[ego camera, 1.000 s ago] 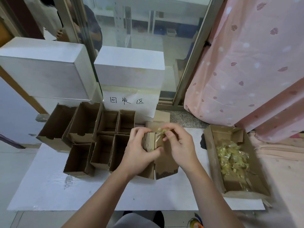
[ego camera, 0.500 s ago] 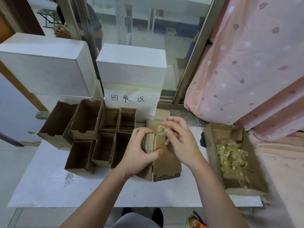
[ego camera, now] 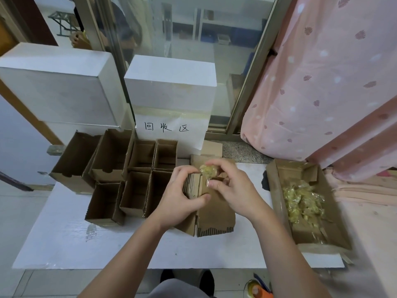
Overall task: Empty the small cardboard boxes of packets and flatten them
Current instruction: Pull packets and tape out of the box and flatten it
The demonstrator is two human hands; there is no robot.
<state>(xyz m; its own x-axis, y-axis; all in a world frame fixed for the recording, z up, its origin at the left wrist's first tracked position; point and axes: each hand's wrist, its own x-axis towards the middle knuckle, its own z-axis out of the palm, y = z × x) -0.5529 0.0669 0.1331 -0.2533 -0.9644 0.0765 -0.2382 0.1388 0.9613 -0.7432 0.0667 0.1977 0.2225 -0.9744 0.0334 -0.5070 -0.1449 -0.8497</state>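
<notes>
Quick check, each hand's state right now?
Left hand: grips the small cardboard box.
Right hand: pinches a clear packet above it.

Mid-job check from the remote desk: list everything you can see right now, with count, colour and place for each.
Open small cardboard boxes: about seven, brown, clustered left of centre on the table; they look empty.
Box in hand: one, brown, at table centre.
Packet: one, clear with yellowish contents, above that box.
Tray box: one, brown, at right, holding a heap of packets.
White boxes: two, behind the cluster.
Paper sign: one, white with handwriting, on the nearer white box.
Curtain: pink, spotted, upper right.
Table: white.
Left hand: grips the box in hand.
Right hand: pinches the packet.
</notes>
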